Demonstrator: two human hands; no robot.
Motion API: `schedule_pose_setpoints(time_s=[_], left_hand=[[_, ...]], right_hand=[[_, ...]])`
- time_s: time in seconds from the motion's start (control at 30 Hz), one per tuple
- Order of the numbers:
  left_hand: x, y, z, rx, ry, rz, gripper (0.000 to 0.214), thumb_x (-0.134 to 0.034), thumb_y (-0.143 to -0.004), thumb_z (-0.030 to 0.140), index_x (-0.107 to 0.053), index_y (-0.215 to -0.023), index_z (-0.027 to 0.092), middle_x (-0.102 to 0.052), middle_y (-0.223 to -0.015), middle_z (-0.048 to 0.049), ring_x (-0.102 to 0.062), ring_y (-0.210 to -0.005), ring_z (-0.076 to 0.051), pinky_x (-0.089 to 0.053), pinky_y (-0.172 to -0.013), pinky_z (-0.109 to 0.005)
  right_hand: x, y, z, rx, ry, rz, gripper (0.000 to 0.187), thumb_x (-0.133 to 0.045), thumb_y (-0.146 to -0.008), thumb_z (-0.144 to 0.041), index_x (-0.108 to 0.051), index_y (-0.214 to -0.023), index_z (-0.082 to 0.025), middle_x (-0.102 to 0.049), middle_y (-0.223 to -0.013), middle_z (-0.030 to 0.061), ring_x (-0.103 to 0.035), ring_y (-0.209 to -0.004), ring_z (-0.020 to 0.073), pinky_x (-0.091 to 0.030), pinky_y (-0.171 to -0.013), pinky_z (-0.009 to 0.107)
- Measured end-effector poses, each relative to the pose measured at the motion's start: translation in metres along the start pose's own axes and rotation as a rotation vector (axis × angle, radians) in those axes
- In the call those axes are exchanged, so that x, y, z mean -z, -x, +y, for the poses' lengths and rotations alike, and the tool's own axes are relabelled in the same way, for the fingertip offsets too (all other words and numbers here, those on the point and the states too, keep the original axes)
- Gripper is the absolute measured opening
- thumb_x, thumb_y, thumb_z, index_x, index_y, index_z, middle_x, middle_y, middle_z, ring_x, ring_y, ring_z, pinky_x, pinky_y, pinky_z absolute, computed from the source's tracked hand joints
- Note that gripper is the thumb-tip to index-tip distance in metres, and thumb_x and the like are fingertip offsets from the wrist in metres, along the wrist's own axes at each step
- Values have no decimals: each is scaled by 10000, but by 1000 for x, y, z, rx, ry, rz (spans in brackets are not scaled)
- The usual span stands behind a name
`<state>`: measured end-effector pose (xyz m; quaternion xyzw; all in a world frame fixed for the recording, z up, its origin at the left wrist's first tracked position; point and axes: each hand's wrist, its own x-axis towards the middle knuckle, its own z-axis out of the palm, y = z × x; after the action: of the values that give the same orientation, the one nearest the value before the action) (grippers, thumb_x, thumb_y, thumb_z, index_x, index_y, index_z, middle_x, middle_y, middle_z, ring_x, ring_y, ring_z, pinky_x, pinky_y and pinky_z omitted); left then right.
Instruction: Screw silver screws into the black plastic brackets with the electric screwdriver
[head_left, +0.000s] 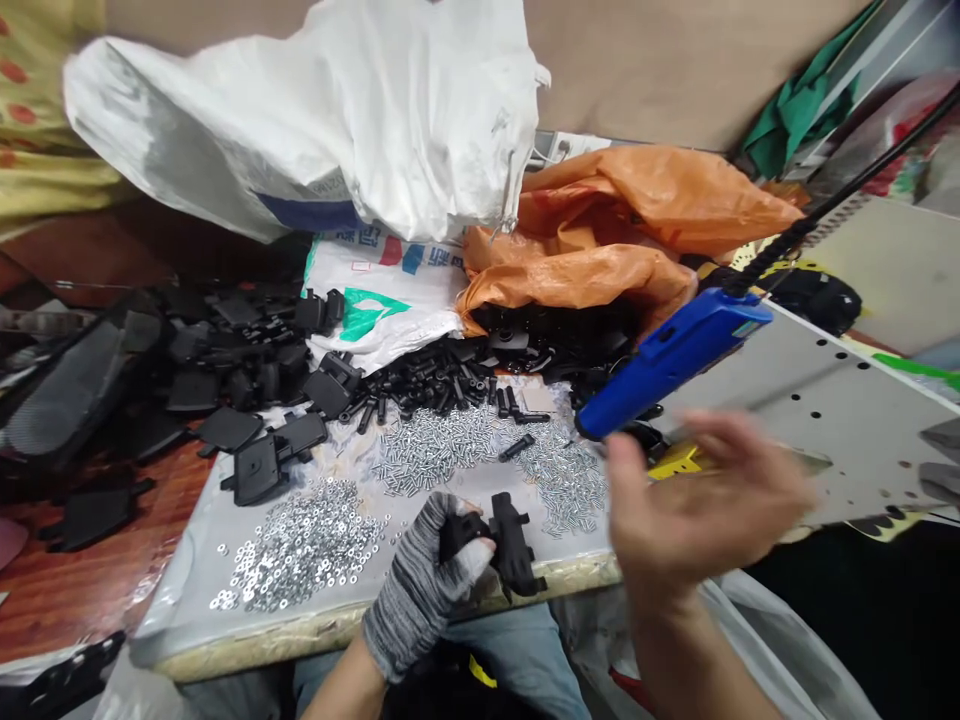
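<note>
I have my gloved left hand [420, 590] with fingers shut on a black plastic bracket [511, 545], my bare right hand [705, 495] spread open and empty just below a blue corded tool [671, 360]

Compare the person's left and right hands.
The left hand wears a gray knit glove, while the right hand is bare. The left hand grips a black plastic part, while the right hand holds nothing, its fingers spread. The left hand sits low over the board, while the right hand is raised and blurred near a blue corded tool. Both hands are near the board's front edge.
</note>
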<state>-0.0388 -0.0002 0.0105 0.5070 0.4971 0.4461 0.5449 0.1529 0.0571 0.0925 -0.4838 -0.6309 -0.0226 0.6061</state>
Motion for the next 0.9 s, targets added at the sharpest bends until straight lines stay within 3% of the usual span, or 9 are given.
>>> schedule_pose_setpoints(time_s=[0.03,0.07,0.17,0.23,0.33,0.47,0.77,0.9], left_hand=[[-1,0,-1,74,45,-38,208,-619,-848,400,-558,-929,219,-621,-808,3,-590,-703,-141,-501,-706,-288],[-2,0,-3,135,75,-68,239,-612,-849,426,-544,-945,217,-602,-784,12,-559,-655,-131,-484,-657,-280],[-7,-1,-11,188,95,-63,300,-637,-817,450,-540,-952,199,-604,-843,-16,-562,-729,-156,-481,-693,-303],[-12,-3,-17,165,87,32,304,-654,-793,450,-553,-909,188,-613,-898,-45,-575,-839,-190,-484,-799,-342],[-20,-6,-23,166,118,144,316,-648,-784,474,-552,-873,186,-618,-883,-52,-574,-834,-201,-483,-815,-361],[-25,-7,-26,209,183,170,359,-681,-757,506,-536,-853,191,-620,-829,-31,-554,-744,-177,-489,-722,-333],[-25,-7,-29,173,301,150,407,-709,-762,534,-585,-882,165,-635,-872,-41,-563,-773,-170,-489,-751,-323],[-26,-4,-30,146,240,162,350,-674,-822,488,-590,-947,172,-640,-877,-39,-586,-830,-190,-496,-786,-345]], right_hand=[[-2,-11,15,-119,-31,138,400,-732,-807,-206,-560,-1166,-236,-633,-1099,67,-600,-1098,244,-447,-992,465],[-4,-21,30,-242,-92,184,435,-768,-771,-234,-552,-1148,-227,-635,-1080,62,-613,-1069,233,-471,-968,445],[-18,-36,55,-501,-350,169,528,-855,-614,-243,-544,-1040,-212,-657,-889,-8,-646,-799,169,-536,-789,357],[-29,-31,47,-569,-523,108,468,-835,-622,-245,-558,-997,-199,-636,-735,-49,-607,-617,130,-527,-668,316],[-45,-9,10,-602,-786,-104,379,-758,-728,-285,-568,-1045,-202,-609,-644,-63,-594,-534,127,-521,-594,315],[-58,17,-28,-675,-951,-305,342,-720,-783,-288,-548,-1072,-222,-611,-661,-58,-616,-543,140,-527,-564,321],[-58,30,-34,-553,-922,-376,287,-678,-828,-205,-525,-1067,-245,-586,-648,-73,-595,-555,124,-509,-565,293],[-57,29,-34,-503,-907,-427,196,-672,-845,-270,-507,-951,-260,-523,-611,-85,-565,-506,119,-512,-530,291]])
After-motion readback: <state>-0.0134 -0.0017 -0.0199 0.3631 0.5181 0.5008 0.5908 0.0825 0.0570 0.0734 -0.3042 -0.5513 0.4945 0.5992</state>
